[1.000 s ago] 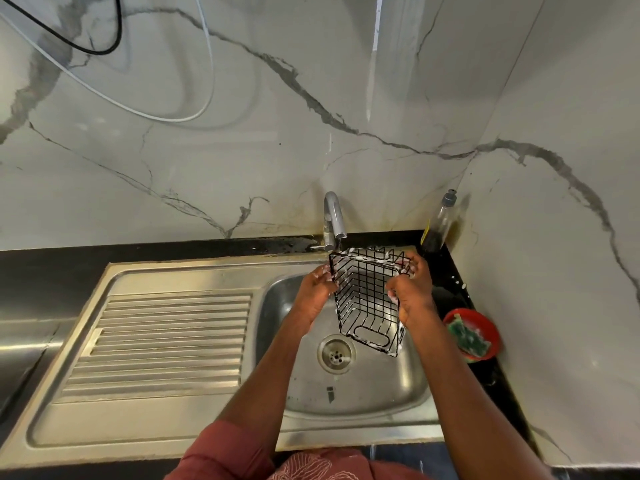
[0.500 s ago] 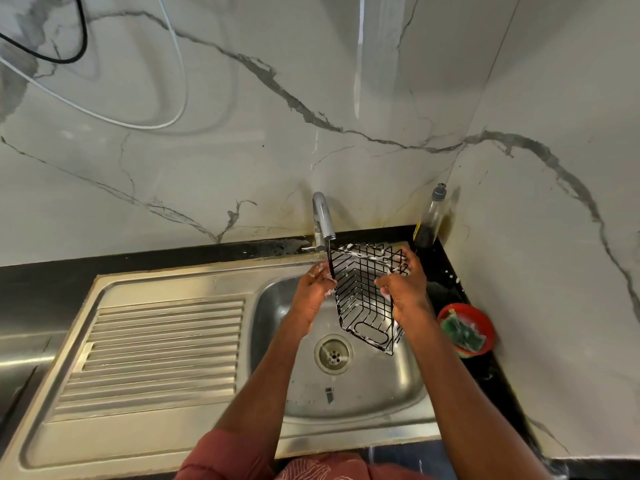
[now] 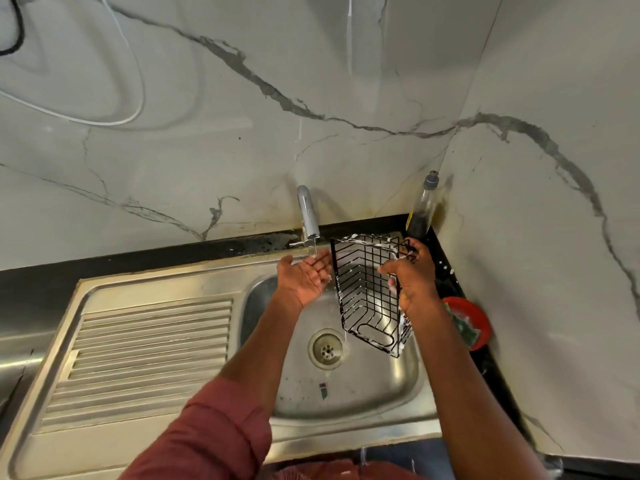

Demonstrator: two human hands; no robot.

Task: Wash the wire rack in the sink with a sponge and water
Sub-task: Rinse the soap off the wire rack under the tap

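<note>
Right hand [image 3: 414, 278] grips soapy wire rack [image 3: 370, 292] tilted over sink [image 3: 363, 386], prob. to drain, while left hand [image 3: 304, 278], palm open, catches tap [image 3: 307, 216] water.

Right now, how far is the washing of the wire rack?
Soaping looks done: white suds cling to the wire rack, and the sponge lies in the red dish. In hand: the right hand holds the rack over the sink; the left hand is open under the running tap. Left: rinsing off the suds.
</note>
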